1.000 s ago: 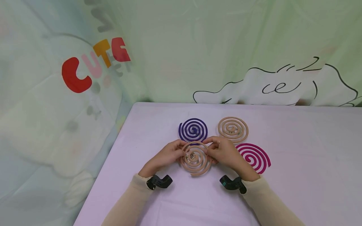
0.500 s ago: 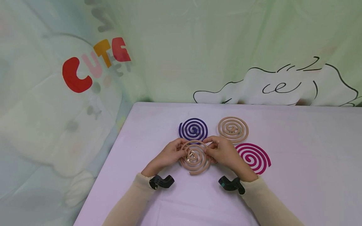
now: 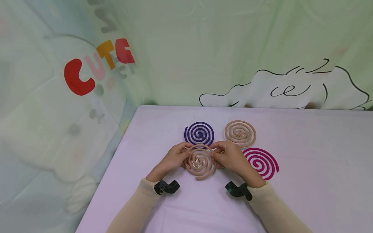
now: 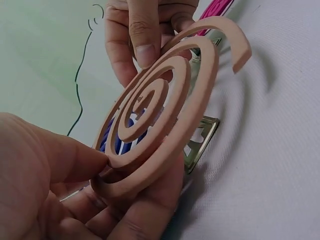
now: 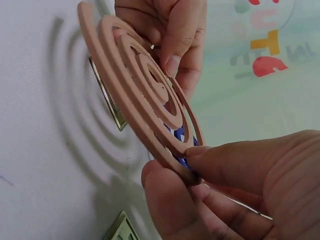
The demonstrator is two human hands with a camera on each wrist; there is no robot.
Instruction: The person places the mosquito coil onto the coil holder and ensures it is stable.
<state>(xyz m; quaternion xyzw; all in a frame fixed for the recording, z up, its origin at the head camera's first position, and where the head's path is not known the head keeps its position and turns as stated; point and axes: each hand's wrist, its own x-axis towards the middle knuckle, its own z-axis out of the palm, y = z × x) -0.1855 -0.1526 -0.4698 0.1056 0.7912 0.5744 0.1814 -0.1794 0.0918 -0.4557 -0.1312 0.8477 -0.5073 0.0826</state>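
Observation:
Both hands hold a tan mosquito coil [image 3: 205,173] near the middle of the table, raised and tilted above the surface. My left hand [image 3: 172,158] pinches its left edge between thumb and fingers, as the left wrist view also shows on the coil [image 4: 192,125]. On the opposite edge, the thumb and fingers of my right hand [image 3: 233,157] pinch the coil. Behind and below it, in the left wrist view, is a thin shiny metal piece [image 4: 207,137], partly hidden. The right wrist view shows similar metal [image 5: 120,227] low down by the right fingers.
A dark blue mosquito coil [image 3: 199,134] lies just beyond the held one. Another tan coil [image 3: 240,132] is at the back right, and a magenta coil [image 3: 256,164] lies beside the right wrist. The table [image 3: 314,168] has a pale cloth; a printed curtain [image 3: 180,55] hangs behind.
The left hand has shifted slightly right and away from the body, and the held coil has moved a little away too. The other coils lie where they were.

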